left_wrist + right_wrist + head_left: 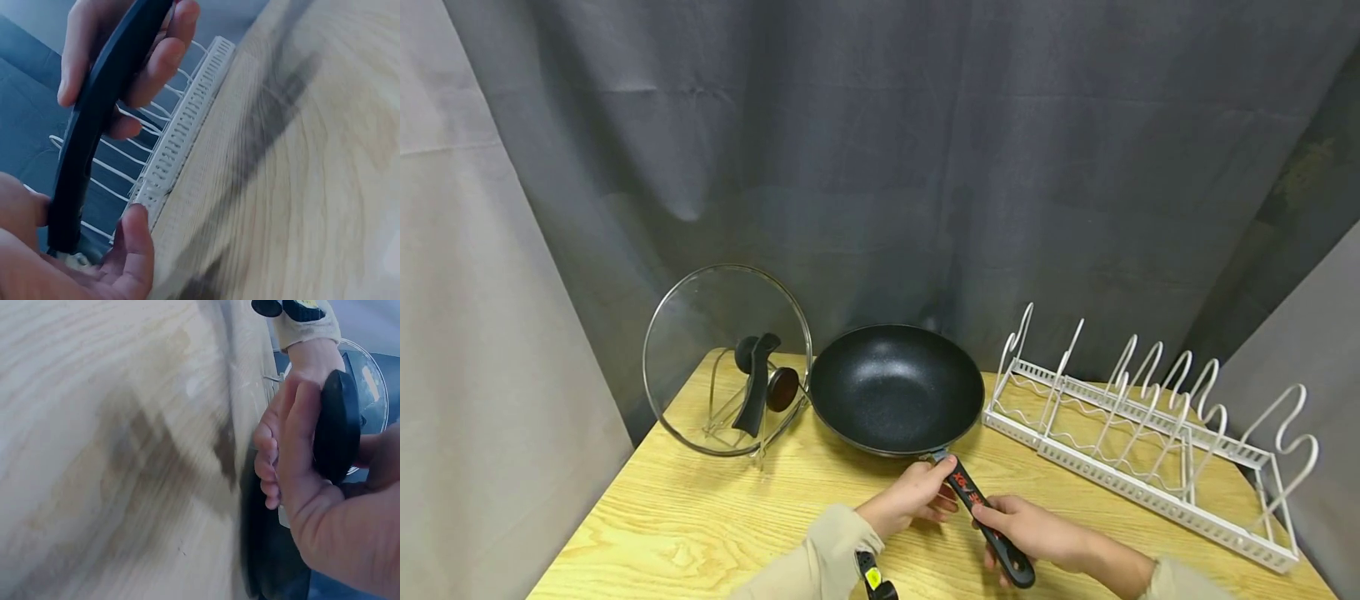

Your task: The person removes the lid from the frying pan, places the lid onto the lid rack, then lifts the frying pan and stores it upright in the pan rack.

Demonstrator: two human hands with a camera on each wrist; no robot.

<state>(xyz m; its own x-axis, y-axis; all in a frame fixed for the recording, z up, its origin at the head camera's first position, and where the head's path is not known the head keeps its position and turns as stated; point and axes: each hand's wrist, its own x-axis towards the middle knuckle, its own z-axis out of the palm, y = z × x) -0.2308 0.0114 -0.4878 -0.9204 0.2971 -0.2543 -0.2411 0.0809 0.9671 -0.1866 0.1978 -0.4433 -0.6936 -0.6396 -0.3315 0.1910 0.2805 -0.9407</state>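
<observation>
Left hand (916, 497) and right hand (1032, 531) pinch the handle (967, 486) of the black wok (895, 392), pointing near-right; the wok's underside is hidden.

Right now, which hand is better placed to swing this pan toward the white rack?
Probably your right hand: it's nearer the white rack and holds the black handle toward its free end; your left hand grips close to the pan.

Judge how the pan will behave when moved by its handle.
The pan will likely feel front-heavy, as it spreads wide at one end of the handle. It may rock if pushed on the table, since its sides look rounded.
</observation>
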